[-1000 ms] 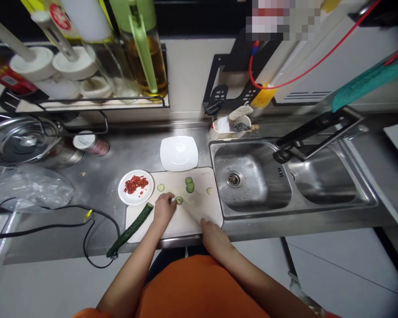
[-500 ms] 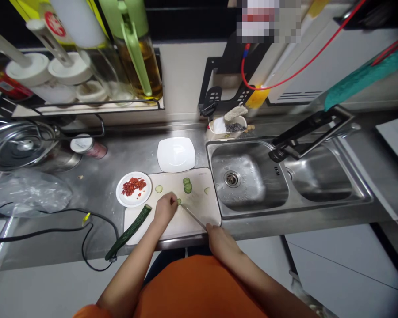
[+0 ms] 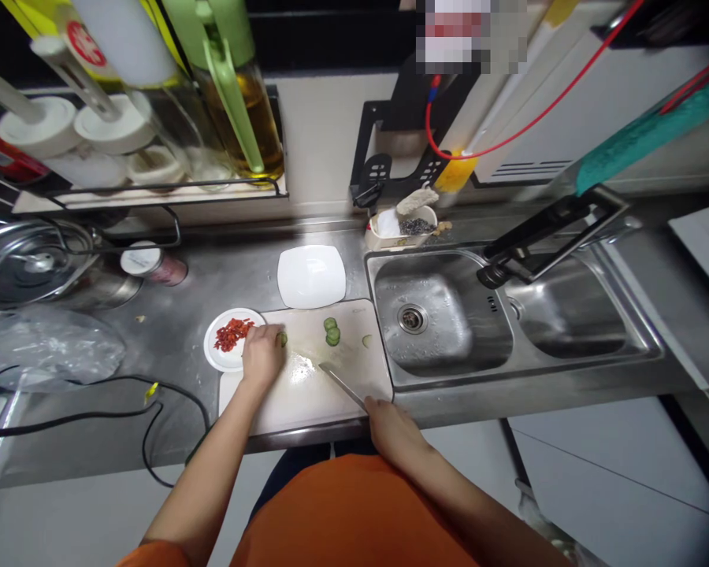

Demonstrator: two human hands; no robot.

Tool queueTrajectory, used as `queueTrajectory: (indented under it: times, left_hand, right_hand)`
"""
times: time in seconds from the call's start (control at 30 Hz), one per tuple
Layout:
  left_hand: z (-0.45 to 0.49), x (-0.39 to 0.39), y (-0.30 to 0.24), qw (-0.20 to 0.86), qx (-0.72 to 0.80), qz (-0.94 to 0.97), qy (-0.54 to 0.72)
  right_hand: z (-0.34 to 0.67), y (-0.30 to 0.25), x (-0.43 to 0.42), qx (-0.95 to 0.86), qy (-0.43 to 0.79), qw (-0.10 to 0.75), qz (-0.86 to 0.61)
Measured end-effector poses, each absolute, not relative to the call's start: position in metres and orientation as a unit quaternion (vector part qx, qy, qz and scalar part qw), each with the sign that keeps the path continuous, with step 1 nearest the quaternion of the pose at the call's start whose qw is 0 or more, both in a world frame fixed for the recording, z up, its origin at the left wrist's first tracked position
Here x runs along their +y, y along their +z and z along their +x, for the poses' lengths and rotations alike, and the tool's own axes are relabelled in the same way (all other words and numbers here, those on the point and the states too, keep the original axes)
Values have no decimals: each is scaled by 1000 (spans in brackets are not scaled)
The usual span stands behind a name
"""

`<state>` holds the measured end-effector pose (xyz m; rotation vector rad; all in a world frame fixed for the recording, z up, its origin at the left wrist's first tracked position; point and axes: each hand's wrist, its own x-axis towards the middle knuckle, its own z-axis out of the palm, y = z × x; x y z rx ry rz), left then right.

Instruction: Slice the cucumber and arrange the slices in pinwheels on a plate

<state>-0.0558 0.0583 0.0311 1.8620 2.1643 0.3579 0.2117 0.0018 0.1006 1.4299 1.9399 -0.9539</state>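
Note:
My right hand point(image 3: 393, 425) grips a kitchen knife point(image 3: 346, 386) by its handle, the blade slanting over the white cutting board point(image 3: 354, 394) with its tip near the middle. My left hand point(image 3: 263, 354) is at the board's left side beside the white plate of chopped red pieces point(image 3: 232, 360), its fingers curled together at a cucumber slice point(image 3: 283, 339). Part of that slice is behind the fingers. Several cucumber slices point(image 3: 332, 332) overlap in a small pile, and a thin piece point(image 3: 367, 341) lies near the right edge. The left forearm covers most of the whole cucumber.
A white square dish point(image 3: 311, 276) stands behind the board. To the right is a double steel sink point(image 3: 431, 315) with a black faucet point(image 3: 532, 236). Bottles and seasoning jars point(image 3: 115, 122) fill a rack at upper left. A black cable point(image 3: 183, 386) runs across the left counter.
My left hand has moved left from the knife tip to the slice by the plate, and the small piece at the tip is gone. The knife has stayed nearly still.

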Motion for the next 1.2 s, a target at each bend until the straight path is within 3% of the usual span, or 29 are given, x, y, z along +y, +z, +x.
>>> queueTrajectory:
  times: [0.2,0.67,0.93,1.2]
  left_hand:
    - [2,76,21,283,702,625,190]
    - [19,86,19,370,732,545,174]
    - [-9,46,23,358,767,502,176]
    - [-13,28,8,295,728,580,214]
  right_hand:
    - [214,102,2,712,-364,275,534]
    - [213,105,3,703,-371,277,539]
    - [214,101,6,712,-368,274,531]
    - [207,107,9,720,-376,288,507]
